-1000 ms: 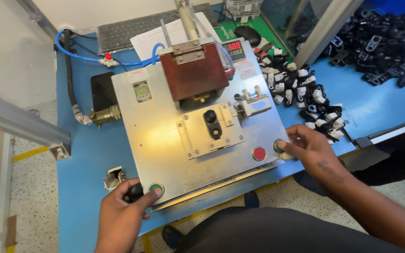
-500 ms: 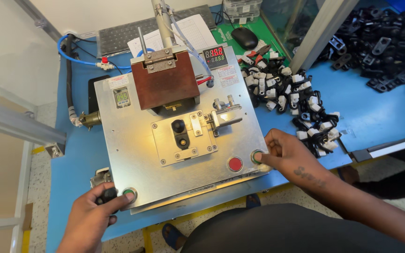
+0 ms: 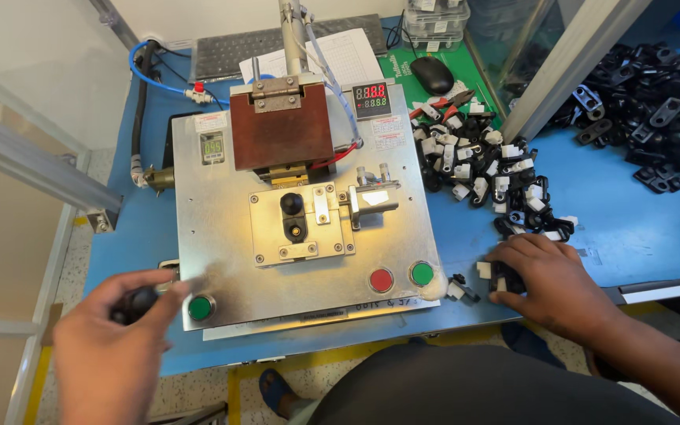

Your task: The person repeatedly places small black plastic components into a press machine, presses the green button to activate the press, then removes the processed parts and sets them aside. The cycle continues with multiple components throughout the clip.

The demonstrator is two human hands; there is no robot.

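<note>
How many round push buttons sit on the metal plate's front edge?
3: a green button at the front left by the left hand, a red button and a green one at the front right.

A blue worktop (image 3: pixel 639 228) is seen under bright, even light. Speckled flooring (image 3: pixel 198 393) with a yellow line (image 3: pixel 234 397) is shown below; aluminium frame bars (image 3: pixel 33 161) are fixed at left.

I see a silver metal plate (image 3: pixel 222 228) on my blue table (image 3: pixel 623 228), two green buttons (image 3: pixel 200 308), one red button (image 3: pixel 381 280), a brown block (image 3: pixel 281 134), black-and-white clips (image 3: pixel 482 169).
</note>
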